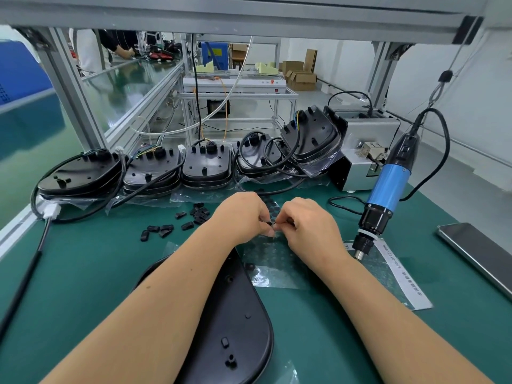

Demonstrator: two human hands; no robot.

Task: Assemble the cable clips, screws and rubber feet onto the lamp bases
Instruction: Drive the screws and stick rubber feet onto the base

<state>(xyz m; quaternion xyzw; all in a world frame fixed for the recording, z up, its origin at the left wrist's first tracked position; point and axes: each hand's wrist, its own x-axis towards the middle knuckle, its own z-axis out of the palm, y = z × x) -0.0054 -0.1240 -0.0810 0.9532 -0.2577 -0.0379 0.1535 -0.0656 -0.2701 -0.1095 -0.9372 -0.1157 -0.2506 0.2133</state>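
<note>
A black lamp base (238, 314) lies flat on the green mat in front of me, partly under my left forearm. Above its far end, my left hand (243, 214) and my right hand (307, 223) meet over a clear sheet of rubber feet (274, 261). Both pinch a small black rubber foot (273, 223) between their fingertips. One black foot (250, 266) sits at the sheet's left edge. Loose black cable clips (182, 221) lie scattered to the left.
Several stacked lamp bases with cables (205, 164) line the back of the bench. A blue electric screwdriver (383, 198) hangs at the right, beside a grey screw feeder (360, 162). A phone (476, 253) lies at the far right. A black cable (25, 284) runs along the left.
</note>
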